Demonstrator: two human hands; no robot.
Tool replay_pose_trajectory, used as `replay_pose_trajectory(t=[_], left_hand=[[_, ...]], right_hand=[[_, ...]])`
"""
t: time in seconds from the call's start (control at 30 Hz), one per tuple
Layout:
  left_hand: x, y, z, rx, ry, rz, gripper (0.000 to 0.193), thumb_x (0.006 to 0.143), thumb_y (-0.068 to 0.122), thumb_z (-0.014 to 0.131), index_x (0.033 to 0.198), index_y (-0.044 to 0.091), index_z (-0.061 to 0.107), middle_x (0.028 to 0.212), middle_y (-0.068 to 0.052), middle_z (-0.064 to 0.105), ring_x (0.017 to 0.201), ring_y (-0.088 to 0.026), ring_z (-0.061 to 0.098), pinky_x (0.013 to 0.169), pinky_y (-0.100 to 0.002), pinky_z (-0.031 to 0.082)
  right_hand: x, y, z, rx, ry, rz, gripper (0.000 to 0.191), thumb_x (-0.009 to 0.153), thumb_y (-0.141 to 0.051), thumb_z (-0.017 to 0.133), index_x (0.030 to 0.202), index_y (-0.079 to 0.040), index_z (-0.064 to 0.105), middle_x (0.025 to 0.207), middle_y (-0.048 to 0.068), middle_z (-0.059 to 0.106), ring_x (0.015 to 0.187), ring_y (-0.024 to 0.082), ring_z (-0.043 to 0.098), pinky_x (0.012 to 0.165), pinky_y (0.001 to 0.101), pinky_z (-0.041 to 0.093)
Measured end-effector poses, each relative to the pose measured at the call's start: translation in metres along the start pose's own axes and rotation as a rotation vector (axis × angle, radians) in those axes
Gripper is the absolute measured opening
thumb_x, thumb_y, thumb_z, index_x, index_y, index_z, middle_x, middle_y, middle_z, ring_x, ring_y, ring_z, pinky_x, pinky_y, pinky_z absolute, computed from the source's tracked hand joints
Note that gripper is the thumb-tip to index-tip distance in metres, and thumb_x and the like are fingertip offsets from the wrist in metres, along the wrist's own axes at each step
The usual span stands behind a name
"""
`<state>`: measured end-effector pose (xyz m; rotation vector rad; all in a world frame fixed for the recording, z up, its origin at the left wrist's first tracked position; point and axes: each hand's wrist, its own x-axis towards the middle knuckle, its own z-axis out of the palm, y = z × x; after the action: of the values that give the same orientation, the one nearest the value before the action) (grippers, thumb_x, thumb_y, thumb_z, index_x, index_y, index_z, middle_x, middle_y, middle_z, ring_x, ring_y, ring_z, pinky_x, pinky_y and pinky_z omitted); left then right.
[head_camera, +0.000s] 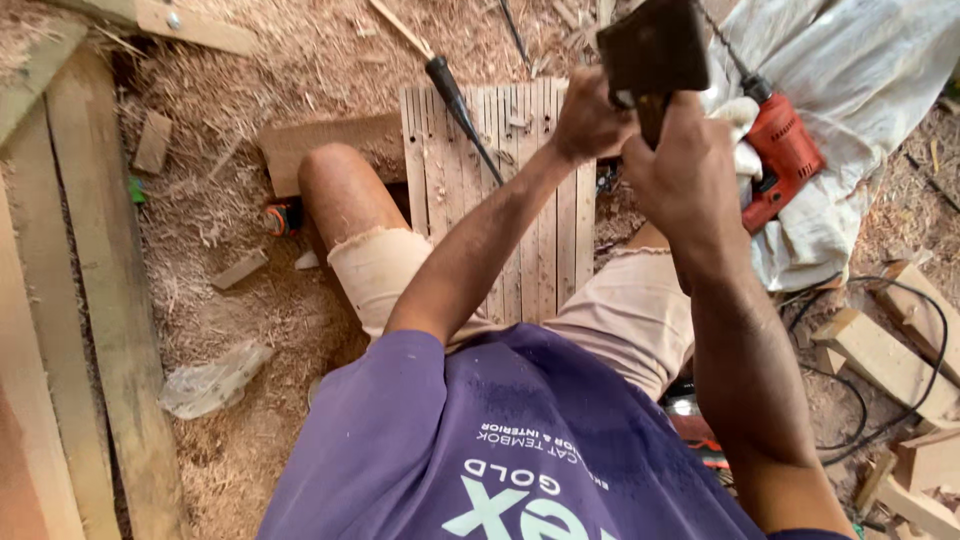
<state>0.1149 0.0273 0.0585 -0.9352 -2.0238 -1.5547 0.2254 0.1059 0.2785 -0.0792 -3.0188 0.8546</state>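
Both hands gripped a dark wooden block, held up above the knees. The block looked flat, squarish and deep brown, with worn edges. The left hand had its fingers closed on the lower left edge; the right hand wrapped around its underside. Below lay a slatted panel with a chisel on it, a red drill on white cloth, sawdust all around.

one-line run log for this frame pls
left hand: grips dark wood block | right hand: grips same block | red drill: on white sheet
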Motion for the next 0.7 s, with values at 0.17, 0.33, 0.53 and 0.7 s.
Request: replay_pose_trajectory(t=[0.17,0.33,0.53,0.7], left_hand=[[-0.001,-0.006,0.001,-0.091,0.105,-0.063,0.026,0.093,0.026,0.075,0.106,0.005,0.066,0.076,-0.004,0.073,0.062,-0.013,0.074,0.055,-0.029,0.065],[-0.012,0.004,-0.007,-0.213,-0.068,-0.281,0.014,0.095,0.021,0.075,0.096,0.008,0.07,0.075,-0.005,0.076,0.057,-0.014,0.075,0.052,-0.028,0.066],[-0.022,0.048,-0.025,-0.164,-0.014,-0.068,0.016,0.086,0.02,0.075,0.096,0.008,0.07,0.081,-0.007,0.072,0.071,-0.02,0.074,0.064,-0.036,0.064],[0.026,-0.012,-0.039,-0.615,-0.011,-0.315,0.008,0.094,0.01,0.071,0.087,0.007,0.07,0.075,-0.006,0.073,0.067,-0.016,0.08,0.053,-0.033,0.073]], right_hand=[[-0.015,-0.023,-0.024,0.073,0.241,-0.014,0.018,0.101,-0.01,0.069,0.11,0.003,0.061,0.082,0.022,0.07,0.067,0.038,0.071,0.063,0.05,0.055],[0.005,-0.016,0.013,-0.123,-0.005,0.064,0.028,0.101,-0.015,0.068,0.118,0.006,0.06,0.08,0.028,0.069,0.073,0.048,0.068,0.061,0.0571,0.052],[-0.015,0.013,0.014,0.102,-0.084,0.153,0.039,0.085,-0.015,0.072,0.119,0.001,0.062,0.083,0.024,0.072,0.074,0.039,0.073,0.066,0.049,0.056],[-0.02,0.003,-0.014,0.573,0.035,0.313,0.02,0.097,-0.002,0.066,0.108,0.007,0.053,0.08,0.015,0.064,0.058,0.02,0.064,0.049,0.0342,0.055]])
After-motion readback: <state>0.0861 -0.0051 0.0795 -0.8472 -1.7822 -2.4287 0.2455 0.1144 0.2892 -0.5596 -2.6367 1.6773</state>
